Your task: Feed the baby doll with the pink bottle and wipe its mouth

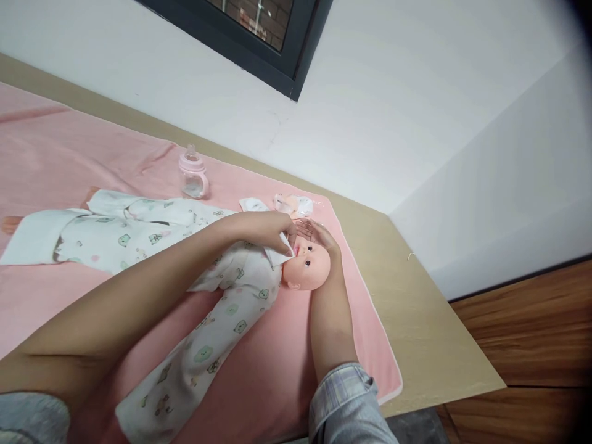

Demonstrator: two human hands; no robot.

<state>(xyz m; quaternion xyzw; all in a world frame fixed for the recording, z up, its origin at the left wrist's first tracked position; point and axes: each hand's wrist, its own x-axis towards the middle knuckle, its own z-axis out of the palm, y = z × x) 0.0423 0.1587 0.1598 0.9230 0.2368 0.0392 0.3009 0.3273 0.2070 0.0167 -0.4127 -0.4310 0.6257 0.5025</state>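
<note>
A baby doll (309, 266) in white printed clothes (139, 237) lies on a pink towel (259, 370), its head to the right. My left hand (268, 229) is closed, pinching a small white wipe (283, 251) against the doll's mouth and chin. My right hand (319, 237) lies with its fingers stretched out along the top of the doll's head, steadying it. One loose sleeve of the clothes (194, 357) trails toward me.
A pink baby bottle (193, 174) stands on the towel behind the doll. A small white cloth (252, 204) and a clear packet (291, 203) lie near the doll's head. The towel covers a beige tabletop (416, 320) against a white wall; wooden floor shows at right.
</note>
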